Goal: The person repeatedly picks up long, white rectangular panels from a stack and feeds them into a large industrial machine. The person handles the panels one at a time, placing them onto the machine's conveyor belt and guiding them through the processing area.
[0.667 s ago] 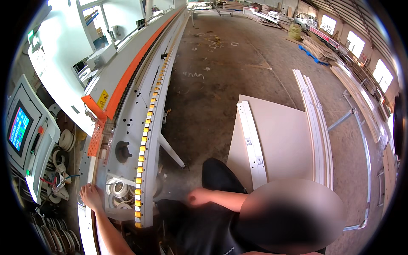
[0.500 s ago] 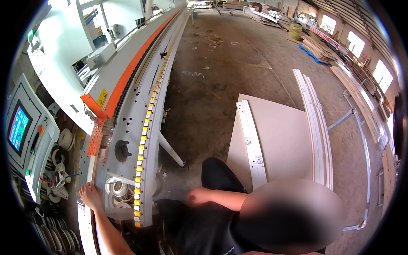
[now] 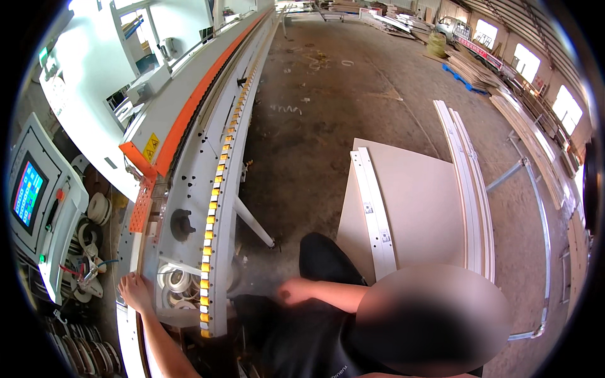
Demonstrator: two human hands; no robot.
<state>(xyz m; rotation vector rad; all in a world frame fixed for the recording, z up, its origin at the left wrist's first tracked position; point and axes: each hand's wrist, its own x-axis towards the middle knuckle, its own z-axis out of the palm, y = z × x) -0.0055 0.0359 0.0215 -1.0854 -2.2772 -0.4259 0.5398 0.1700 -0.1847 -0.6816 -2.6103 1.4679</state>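
Observation:
My left hand [image 3: 133, 292] lies flat with fingers apart on the white end frame of a long edge-banding machine [image 3: 189, 183], beside white coils of banding [image 3: 176, 281]. My right hand [image 3: 292, 291] hangs with curled fingers over my dark trousers [image 3: 321, 258], to the right of the machine's yellow-studded feed track [image 3: 217, 189]. Nothing shows in either hand. A blurred patch hides the upper part of my right arm.
A control panel with a lit coloured screen [image 3: 28, 192] stands at the far left, with rolls of banding [image 3: 94, 211] below it. A stack of pale panels [image 3: 416, 208] with white strips [image 3: 375, 211] sits on a metal-railed cart [image 3: 535, 214] to the right. Concrete floor stretches ahead.

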